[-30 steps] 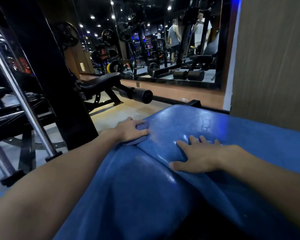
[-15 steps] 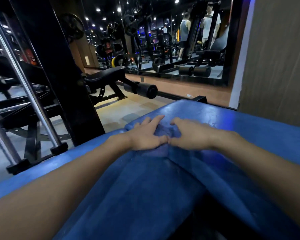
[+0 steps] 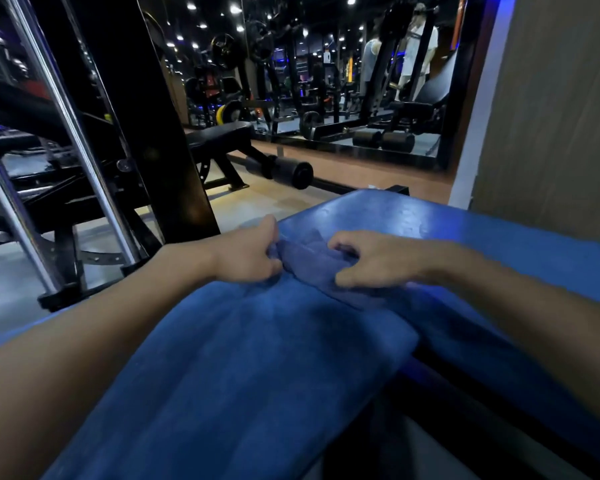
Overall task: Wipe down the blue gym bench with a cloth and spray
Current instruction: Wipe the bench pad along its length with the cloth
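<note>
- Step in hand: the wiping looks paused while the cloth [image 3: 309, 259] is gathered or refolded, since both hands pinch it rather than press it flat.
- The left hand [image 3: 246, 259] has its fingers curled round the cloth's left end, right at the left edge of the bench [image 3: 534, 244].
- The right hand [image 3: 371, 261] grips the cloth's right side, with fingers bent over the top and the thumb against the near fold.
- The cloth lies bunched between the two hands and touches both. It sits about where the near cushion [image 3: 239, 358] meets the far cushion [image 3: 395, 213], close to the bench's left edge and well apart from its right edge.
- The far cushion shows a faint sheen and streaks near its far edge. Whether that is spray or only light cannot be told.
- No spray bottle is in view.
- Next move, as a judgement: one hand lets go while the other flattens the cloth under the palm. That hand then sweeps it along the surface, keeping it from slipping off the left edge or into the dark gap [image 3: 440, 368] between the cushions.
</note>
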